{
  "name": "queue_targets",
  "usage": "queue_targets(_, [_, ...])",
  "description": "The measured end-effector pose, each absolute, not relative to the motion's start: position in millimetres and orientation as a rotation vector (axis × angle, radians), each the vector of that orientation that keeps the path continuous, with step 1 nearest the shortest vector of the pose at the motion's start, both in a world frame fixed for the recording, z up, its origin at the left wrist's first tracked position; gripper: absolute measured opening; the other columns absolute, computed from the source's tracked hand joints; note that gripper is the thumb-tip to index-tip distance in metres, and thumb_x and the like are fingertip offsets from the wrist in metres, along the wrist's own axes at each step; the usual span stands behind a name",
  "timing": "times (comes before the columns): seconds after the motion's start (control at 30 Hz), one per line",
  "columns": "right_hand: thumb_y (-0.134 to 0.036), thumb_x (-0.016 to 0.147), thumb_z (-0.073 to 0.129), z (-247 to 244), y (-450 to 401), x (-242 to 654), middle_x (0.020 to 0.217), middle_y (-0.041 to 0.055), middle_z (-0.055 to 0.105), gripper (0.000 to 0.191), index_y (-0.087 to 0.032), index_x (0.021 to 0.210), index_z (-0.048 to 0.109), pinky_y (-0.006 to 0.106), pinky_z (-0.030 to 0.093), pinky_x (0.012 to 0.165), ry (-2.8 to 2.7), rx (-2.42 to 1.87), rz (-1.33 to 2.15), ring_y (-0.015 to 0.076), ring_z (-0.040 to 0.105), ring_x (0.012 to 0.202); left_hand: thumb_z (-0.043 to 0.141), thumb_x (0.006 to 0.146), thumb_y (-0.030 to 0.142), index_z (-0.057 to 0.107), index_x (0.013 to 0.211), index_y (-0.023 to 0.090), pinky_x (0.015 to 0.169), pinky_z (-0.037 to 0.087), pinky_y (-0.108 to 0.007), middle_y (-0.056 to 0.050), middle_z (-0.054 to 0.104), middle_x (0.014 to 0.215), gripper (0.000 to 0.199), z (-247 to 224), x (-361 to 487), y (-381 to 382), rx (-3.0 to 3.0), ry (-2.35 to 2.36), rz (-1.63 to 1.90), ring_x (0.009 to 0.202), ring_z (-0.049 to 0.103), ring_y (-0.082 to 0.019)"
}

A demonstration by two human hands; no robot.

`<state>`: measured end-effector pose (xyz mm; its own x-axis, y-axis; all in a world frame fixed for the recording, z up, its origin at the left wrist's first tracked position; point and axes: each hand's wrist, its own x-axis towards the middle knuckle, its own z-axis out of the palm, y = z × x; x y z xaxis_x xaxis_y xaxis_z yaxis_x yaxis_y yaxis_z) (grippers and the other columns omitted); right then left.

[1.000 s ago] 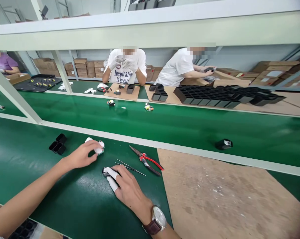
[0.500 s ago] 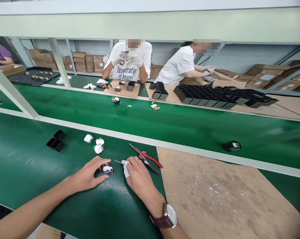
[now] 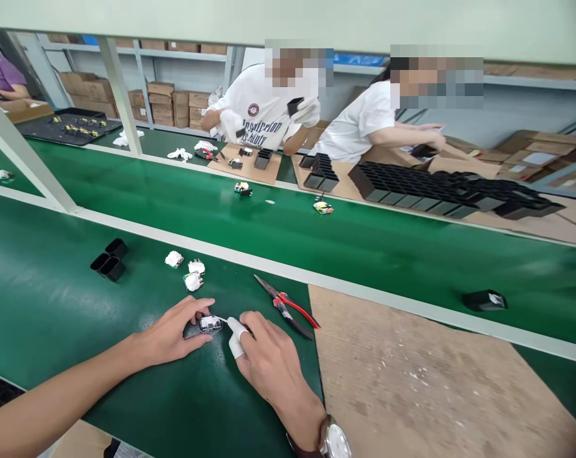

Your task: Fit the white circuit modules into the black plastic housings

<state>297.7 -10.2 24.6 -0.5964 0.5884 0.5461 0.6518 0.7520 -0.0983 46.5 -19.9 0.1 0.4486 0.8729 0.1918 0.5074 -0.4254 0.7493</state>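
Black case point(image 3: 210, 326), small and packed with white filling, sits on the green table point(image 3: 44, 305); clock directions run from it, twelve pointing away from the wearer. The left hand point(image 3: 175, 329) curls around it, finger and thumb on either side. The right hand point(image 3: 268, 356), at four o'clock, pinches thin tweezers point(image 3: 223, 319) between white-covered fingers point(image 3: 236, 343), their tip at the case's edge.

Three white-topped parts point(image 3: 193, 282) lie near at eleven, three hollow black cups point(image 3: 112, 270) at ten. Red-handled pliers point(image 3: 297, 310) rest between two and three, just beyond the right hand and beside a stained brown board point(image 3: 440, 381).

Past a white rail point(image 3: 221, 250) runs a green belt point(image 3: 393, 245), bearing a dark box point(image 3: 485, 300) at three. A slanting post point(image 3: 27, 152) cuts across the view towards ten. Beyond, rows of black boxes point(image 3: 412, 196) fill two o'clock; people in white shirts work at twelve and one, before shelves and stacked cartons point(image 3: 161, 105).
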Motion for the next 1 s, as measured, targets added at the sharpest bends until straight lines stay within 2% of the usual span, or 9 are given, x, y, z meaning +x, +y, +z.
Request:
queue_targets(0.13, [0.005, 0.080, 0.048, 29.1, -11.8, 295.3, 0.089, 0.0075, 0.057, 0.029, -0.022, 0.072, 0.055, 0.035, 0.039, 0.058, -2.415, -0.947, -0.184, 0.0201, 0.050, 0.073, 0.068, 0.100, 0.026, 0.038, 0.155, 0.037, 0.092, 0.060, -0.037, -0.004, 0.066, 0.118, 0.063, -0.9, 46.3, -19.4, 2.087, 1.150, 0.762, 0.099, 0.066, -0.021])
queue_targets(0.4, [0.003, 0.089, 0.047, 27.8, -4.4, 291.7, 0.096, 0.0081, 0.061, 0.030, -0.022, 0.075, 0.059, 0.037, 0.039, 0.062, -2.452, -0.891, -0.119, 0.0206, 0.053, 0.076, 0.067, 0.100, 0.025, 0.041, 0.153, 0.033, 0.086, 0.060, -0.034, -0.005, 0.064, 0.116, 0.059, 1.1, 46.1, -19.7, 2.100, 1.173, 0.690, 0.101, 0.067, -0.022])
queue_targets(0.5, [0.002, 0.092, 0.049, 28.7, -4.5, 291.1, 0.100, 0.0081, 0.063, 0.031, -0.022, 0.074, 0.058, 0.038, 0.041, 0.065, -2.477, -0.870, -0.105, 0.0206, 0.054, 0.080, 0.067, 0.101, 0.026, 0.039, 0.154, 0.033, 0.088, 0.060, -0.035, -0.006, 0.063, 0.116, 0.060, 2.1, 46.2, -19.5, 2.097, 1.170, 0.668, 0.102, 0.068, -0.022])
queue_targets(0.67, [0.006, 0.088, 0.048, 33.4, -7.4, 289.3, 0.102, 0.0086, 0.065, 0.033, -0.023, 0.073, 0.054, 0.038, 0.041, 0.065, -2.554, -0.818, -0.090, 0.0224, 0.057, 0.085, 0.066, 0.100, 0.025, 0.038, 0.155, 0.034, 0.094, 0.060, -0.039, -0.006, 0.062, 0.118, 0.063, 1.2, 46.8, -19.5, 2.088, 1.158, 0.679, 0.103, 0.068, -0.022])
queue_targets(1.0, [0.002, 0.091, 0.051, 27.6, -6.0, 298.6, 0.101, 0.0085, 0.064, 0.027, -0.021, 0.080, 0.061, 0.037, 0.039, 0.064, -2.404, -0.858, -0.071, 0.0205, 0.053, 0.078, 0.070, 0.097, 0.024, 0.041, 0.155, 0.034, 0.091, 0.061, -0.036, -0.005, 0.065, 0.120, 0.066, -4.3, 47.6, -18.6, 2.068, 1.180, 0.697, 0.103, 0.069, -0.022])
